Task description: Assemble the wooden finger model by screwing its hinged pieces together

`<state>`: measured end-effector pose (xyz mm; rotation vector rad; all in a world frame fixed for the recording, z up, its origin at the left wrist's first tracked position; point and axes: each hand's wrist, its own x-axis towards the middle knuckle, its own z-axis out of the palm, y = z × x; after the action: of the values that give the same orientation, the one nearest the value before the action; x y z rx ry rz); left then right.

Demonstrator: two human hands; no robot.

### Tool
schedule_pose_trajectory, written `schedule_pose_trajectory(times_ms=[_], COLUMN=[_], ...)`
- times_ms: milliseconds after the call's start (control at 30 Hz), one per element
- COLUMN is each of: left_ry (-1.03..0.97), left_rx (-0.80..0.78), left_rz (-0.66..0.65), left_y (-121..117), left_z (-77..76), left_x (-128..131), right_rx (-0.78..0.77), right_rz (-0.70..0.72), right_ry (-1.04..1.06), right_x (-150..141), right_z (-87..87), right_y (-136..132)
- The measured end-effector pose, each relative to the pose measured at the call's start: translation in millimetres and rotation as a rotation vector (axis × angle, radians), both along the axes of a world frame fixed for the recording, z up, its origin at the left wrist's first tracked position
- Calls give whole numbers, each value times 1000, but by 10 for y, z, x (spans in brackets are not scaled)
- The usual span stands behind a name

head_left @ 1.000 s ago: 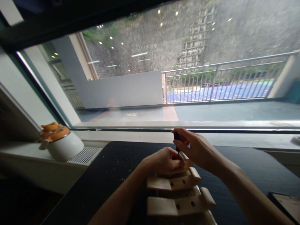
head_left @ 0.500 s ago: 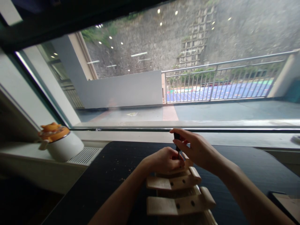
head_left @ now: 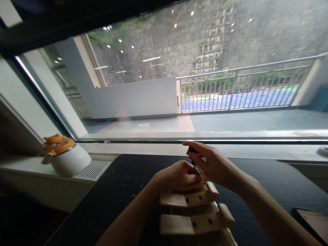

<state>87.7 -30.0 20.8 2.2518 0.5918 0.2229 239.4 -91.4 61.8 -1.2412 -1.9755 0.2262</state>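
Wooden piece (head_left: 176, 224): here it was, near centre on the surface (head_left: 279, 182), two pale slats side on, two dark holes in each, more wood running away under the hands!
Left hand (head_left: 179, 174): beyond those slats, fingers bunched right beside the driver's shaft; whether that grip was clamped on anything, I could not tell.
Right hand (head_left: 214, 160): just right of it and higher, grip clamped firmly round the black handle.
Screwdriver (head_left: 192, 151): close to upright, shaft down by the left fingers, tip hidden.
Pot (head_left: 70, 159): far left, orange lid on, sitting on the sill.
Railing (head_left: 235, 90): farther still, outside the window.
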Motion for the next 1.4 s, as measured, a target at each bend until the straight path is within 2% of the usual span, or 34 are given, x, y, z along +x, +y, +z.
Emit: schedule_pose_trajectory(times_ms=[200,400,567,833,967,1133,1233,1400], left_ry=[16,-28,-38,30,1,-40,-17,-17], left_rx=[-2,8,33,2,-13,-36,-21,4], left_rz=[22,-9,10,26,11,-10,1,-2], left_y=[-1,14,8,-19,-10,-5,-8,-13], left_z=[1,-30,-28,36,22,-12,-15,1], left_x=[2,0,7,3,6,10,11,15], right_rx=[43,76,-50,-14,-19,15,-18,-17], right_rz=[-146,-46,25,-112,-171,-91,-42,-75], right_ry=[-100,-41,-5,-69,-109,-38,-17,-41], right_x=[-20,-1,-21,3,11,21,26,18], right_z=[-3,-42,-38,-39,-24,-15,-14,-31], right_y=[32,31,9,56,52,6,1,23])
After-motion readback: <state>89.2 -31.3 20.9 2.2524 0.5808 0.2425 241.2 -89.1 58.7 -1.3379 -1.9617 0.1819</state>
